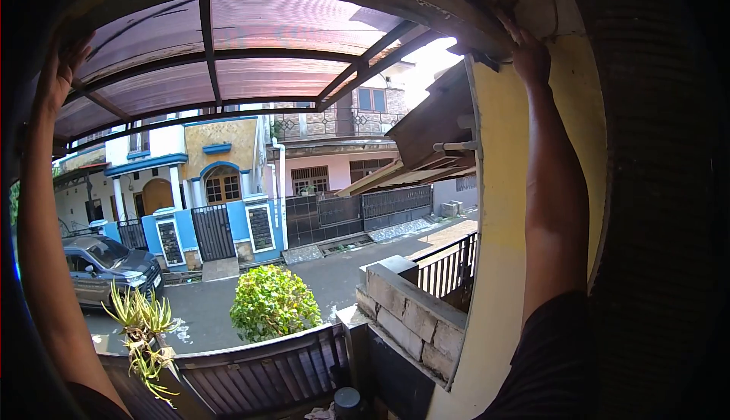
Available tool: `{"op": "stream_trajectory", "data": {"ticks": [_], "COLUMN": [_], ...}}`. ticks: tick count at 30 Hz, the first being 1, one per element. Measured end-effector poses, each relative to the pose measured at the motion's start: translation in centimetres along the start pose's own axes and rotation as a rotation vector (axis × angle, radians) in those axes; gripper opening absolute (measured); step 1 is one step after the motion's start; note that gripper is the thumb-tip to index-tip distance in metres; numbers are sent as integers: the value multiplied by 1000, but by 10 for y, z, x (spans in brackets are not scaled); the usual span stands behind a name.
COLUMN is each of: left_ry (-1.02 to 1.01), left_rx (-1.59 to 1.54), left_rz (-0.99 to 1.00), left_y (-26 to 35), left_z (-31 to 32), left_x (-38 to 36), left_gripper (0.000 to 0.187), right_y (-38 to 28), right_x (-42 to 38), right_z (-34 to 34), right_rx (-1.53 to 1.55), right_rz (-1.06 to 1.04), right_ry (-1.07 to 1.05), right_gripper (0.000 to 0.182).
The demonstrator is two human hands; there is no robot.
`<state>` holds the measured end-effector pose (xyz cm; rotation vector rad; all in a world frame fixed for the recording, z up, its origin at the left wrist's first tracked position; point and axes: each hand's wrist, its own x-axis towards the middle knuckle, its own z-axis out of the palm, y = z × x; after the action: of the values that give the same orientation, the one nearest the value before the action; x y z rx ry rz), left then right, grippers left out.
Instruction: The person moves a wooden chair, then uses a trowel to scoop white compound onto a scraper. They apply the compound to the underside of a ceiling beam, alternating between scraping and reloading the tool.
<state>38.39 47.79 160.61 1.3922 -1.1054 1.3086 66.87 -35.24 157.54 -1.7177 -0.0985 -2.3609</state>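
Both my arms are raised high. At the upper left my left hand (65,74) is open, its fingers spread upward beside the dark metal frame of the canopy (209,51). My right hand (530,58) reaches up at the upper right, fingers extended against the underside of the dark overhead beam (456,20), next to the yellow wall (506,154). Nothing is visible in either hand. Translucent panels (281,77) lie between the bars of the canopy.
Below are a dark metal fence (258,374), a spiky plant (144,329), a green bush (275,302) and a block wall (411,321). Beyond lie the street (334,272), a parked car (110,268) and houses with a black gate (215,233).
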Motion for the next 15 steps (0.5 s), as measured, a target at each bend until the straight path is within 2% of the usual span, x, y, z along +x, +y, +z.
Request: {"op": "stream_trajectory", "data": {"ticks": [4,7,8,12,14,15], "left_ry": [-188,51,351,353,330,296], "left_rx": [16,10,20,19,22,26], "left_rz": [25,209,-121,-80,-91,-108], "left_y": [-4,-24,26,26,26,25], "left_z": [3,21,99,109,97,90], "left_x": [-4,-6,-20,-28,-20,-17], "left_gripper": [50,61,65,66,66,67], "right_y": [-31,-17,-10,-13,-21,-25], "right_x": [4,25,27,15,18,19], "right_z": [-22,-2,4,12,16,18], "right_rx": [-112,-186,-178,-47,-47,-40], "right_rz": [-71,-111,-104,-201,-95,-98], "right_ry": [-59,-71,-61,-46,-154,-160], "right_gripper": [66,68,70,68,50,50]}}
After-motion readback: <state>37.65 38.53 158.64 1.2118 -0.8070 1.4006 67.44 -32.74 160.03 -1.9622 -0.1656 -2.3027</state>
